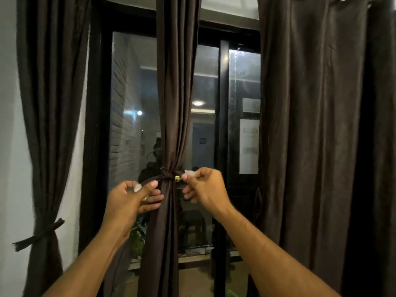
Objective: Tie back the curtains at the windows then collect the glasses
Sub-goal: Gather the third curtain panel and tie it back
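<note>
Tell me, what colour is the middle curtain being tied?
Dark brown middle curtain, plain with a slight sheen; head view.

Three dark brown curtains hang at the window: a left curtain (49,103), a middle curtain (175,93) and a right curtain (317,125). Two of them are gathered by ties: a left tie (40,233) around the left curtain and a middle tie (166,175) knotted around the middle curtain. The right curtain shows no tie in view. Two hands are raised at the middle tie, a left hand (130,200) and a right hand (205,185), each pinching one end of it. Two bare forearms reach up from below. One dark-framed window (222,125) stands behind the curtains.
</note>
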A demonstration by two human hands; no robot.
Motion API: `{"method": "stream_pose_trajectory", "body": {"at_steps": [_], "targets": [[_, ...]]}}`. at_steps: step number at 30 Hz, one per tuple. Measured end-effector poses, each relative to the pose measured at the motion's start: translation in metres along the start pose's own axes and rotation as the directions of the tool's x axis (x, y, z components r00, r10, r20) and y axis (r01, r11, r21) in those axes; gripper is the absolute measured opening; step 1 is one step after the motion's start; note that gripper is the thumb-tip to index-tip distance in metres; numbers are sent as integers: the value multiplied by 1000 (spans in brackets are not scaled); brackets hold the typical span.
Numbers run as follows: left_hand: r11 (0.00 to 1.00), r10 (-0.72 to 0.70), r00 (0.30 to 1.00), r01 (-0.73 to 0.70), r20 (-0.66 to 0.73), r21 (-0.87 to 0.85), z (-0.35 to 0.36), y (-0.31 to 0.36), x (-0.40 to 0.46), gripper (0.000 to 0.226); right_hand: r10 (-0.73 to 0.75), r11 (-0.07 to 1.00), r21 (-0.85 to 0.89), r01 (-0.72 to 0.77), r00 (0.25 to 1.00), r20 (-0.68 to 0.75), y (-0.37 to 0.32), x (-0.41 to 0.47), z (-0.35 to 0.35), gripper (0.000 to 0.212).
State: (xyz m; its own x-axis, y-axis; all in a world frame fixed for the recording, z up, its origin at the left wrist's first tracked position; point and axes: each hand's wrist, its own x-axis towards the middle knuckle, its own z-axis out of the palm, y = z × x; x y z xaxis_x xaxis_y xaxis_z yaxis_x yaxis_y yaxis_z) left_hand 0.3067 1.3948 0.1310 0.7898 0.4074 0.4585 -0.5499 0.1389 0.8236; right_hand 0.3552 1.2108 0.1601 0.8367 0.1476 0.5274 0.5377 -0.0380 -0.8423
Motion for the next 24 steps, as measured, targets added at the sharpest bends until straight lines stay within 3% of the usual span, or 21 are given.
{"method": "stream_pose_trajectory", "body": {"at_steps": [4, 8, 12, 14, 19, 21, 24], "targets": [[984, -37, 967, -10, 253, 180, 65, -21, -10, 26, -59, 977, -200, 69, 997, 54, 21, 2, -45, 25], [934, -9, 890, -155, 456, 321, 145, -49, 0, 24, -105, 950, -301, 85, 993, -52, 38, 13, -119, 23], [875, 60, 827, -314, 560, 369, 242, -66, 20, 22, -149, 950, -303, 69, 957, -249, 50, 37, -220, 23], [797, 116, 784, -440, 609, 414, 296, -71, 29, 24, -185, 938, -340, 69, 929, -321, 55, 51, -276, 25], [618, 377, 742, -647, 554, 446, 416, -65, 72, 14, -324, 872, -485, 73, 828, -458, 57, 102, -402, 21], [581, 534, 718, -695, 447, 423, 452, -55, 100, 42, -378, 847, -526, 78, 785, -492, 51, 126, -440, 27], [618, 554, 744, -668, 372, 415, 501, -32, 136, 94, -414, 837, -538, 102, 762, -499, 38, 174, -487, 69]]}}
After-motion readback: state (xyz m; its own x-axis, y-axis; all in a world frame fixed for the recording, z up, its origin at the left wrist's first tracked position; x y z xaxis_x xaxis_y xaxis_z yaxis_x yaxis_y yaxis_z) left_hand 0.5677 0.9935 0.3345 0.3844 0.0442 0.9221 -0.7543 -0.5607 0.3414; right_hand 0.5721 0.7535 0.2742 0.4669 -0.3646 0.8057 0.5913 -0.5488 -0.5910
